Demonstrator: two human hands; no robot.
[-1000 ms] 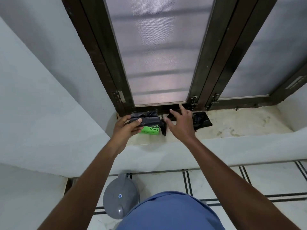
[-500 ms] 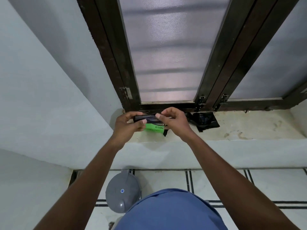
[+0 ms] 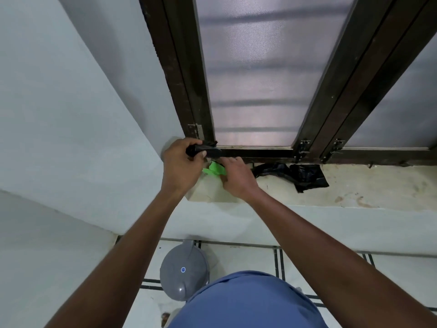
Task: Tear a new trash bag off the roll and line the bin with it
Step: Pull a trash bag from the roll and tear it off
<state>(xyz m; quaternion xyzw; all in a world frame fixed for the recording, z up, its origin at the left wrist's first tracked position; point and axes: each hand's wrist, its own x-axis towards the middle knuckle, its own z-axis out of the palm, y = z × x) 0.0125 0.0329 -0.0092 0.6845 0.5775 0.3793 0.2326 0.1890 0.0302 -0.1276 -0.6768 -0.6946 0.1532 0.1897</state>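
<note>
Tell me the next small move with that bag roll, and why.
Probably pull the green paper band clear of the black bag roll. The left hand grips the roll over the window sill while the right hand pinches the band, so no bag is free to unroll yet.

A pale stained window sill (image 3: 354, 188) spans the frame's middle right; a crumpled black bag (image 3: 293, 174) lies on it at centre.

The tiled floor (image 3: 248, 259) along the bottom edge carries a grey bin (image 3: 182, 271).

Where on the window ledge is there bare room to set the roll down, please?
Bare stained stone ledge lies right of the crumpled black plastic bag. The left corner is crowded: both hands, black bag roll, green paper label.
</note>
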